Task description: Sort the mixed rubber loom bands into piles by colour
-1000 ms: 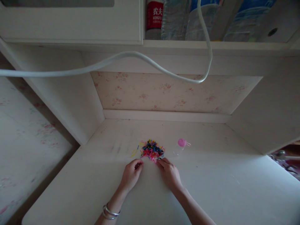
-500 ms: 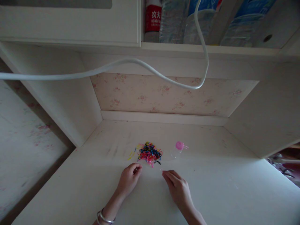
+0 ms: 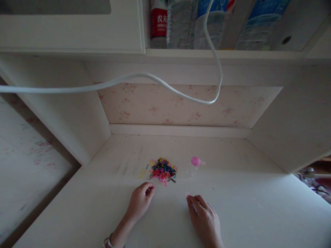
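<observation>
A tangled pile of small coloured elastic bands (image 3: 163, 169) lies on the white desktop, with yellow strands straggling off its left side. Just below the pile rests my left hand (image 3: 141, 199), its fingers curled together; whatever they may hold is hidden. My right hand (image 3: 204, 215) is to the lower right, thumb and fingertips pinched on a tiny clear, whitish piece (image 3: 187, 194) too small to name. Beyond that hand a see-through container (image 3: 190, 171) with a pink lid (image 3: 196, 161) and a pink loop lies on the surface.
A white cable (image 3: 144, 75) hangs across the view above the desk. The overhead shelf holds plastic bottles (image 3: 180, 26). White side panels (image 3: 289, 120) and a flowered back wall (image 3: 165, 106) enclose the desktop (image 3: 160, 224).
My right hand has moved right and slightly toward me, away from the pile, with the small clear piece at its fingertips. My left hand stays nearly in place. The view has shifted slightly.
</observation>
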Demonstrator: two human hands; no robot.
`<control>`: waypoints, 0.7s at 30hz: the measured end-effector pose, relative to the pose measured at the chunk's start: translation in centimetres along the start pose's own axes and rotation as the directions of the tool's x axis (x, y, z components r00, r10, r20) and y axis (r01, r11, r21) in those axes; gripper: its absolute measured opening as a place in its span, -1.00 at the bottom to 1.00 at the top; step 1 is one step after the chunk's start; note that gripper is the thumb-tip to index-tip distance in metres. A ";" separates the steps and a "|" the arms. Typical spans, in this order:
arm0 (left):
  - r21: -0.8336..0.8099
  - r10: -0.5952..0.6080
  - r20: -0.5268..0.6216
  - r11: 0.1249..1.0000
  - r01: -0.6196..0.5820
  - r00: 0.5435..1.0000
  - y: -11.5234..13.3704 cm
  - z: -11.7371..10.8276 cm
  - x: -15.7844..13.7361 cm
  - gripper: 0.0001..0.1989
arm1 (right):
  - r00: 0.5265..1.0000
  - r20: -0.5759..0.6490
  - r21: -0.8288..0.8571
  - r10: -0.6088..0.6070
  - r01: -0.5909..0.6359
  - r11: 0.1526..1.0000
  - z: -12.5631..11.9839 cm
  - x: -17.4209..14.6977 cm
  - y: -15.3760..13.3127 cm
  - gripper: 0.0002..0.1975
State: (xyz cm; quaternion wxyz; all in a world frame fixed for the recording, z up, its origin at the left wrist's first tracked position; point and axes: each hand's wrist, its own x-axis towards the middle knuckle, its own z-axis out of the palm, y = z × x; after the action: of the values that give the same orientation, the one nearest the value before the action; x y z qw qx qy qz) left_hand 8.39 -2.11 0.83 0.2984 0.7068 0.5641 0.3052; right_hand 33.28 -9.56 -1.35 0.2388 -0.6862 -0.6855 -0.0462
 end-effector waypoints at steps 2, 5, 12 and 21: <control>0.008 -0.001 -0.001 1.000 0.001 1.000 0.1 0.0 0.0 -0.79 | 0.999 0.048 -0.031 0.021 -0.020 0.999 0.0 0.3 0.1 -0.70; 0.022 0.005 -0.011 1.000 -0.005 1.000 0.2 -0.1 0.0 -0.78 | 0.995 0.082 -0.018 0.057 -0.055 0.998 0.0 0.5 0.1 -0.70; 0.029 0.024 -0.013 0.999 -0.023 1.000 0.1 0.0 -0.1 -0.78 | 0.995 0.077 0.044 0.066 -0.069 0.997 0.0 0.3 -0.2 -0.72; -0.010 -0.021 0.012 1.000 0.022 1.000 0.3 -0.2 -0.1 -0.79 | 0.983 0.175 0.082 -0.050 0.036 0.996 -0.6 4.4 -5.9 -0.82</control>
State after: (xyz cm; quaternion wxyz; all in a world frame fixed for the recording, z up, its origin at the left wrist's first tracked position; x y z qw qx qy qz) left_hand 8.43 -2.20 1.14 0.3088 0.7009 0.5683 0.3007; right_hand 27.96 -6.10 2.44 0.2025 -0.6627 -0.7201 0.0366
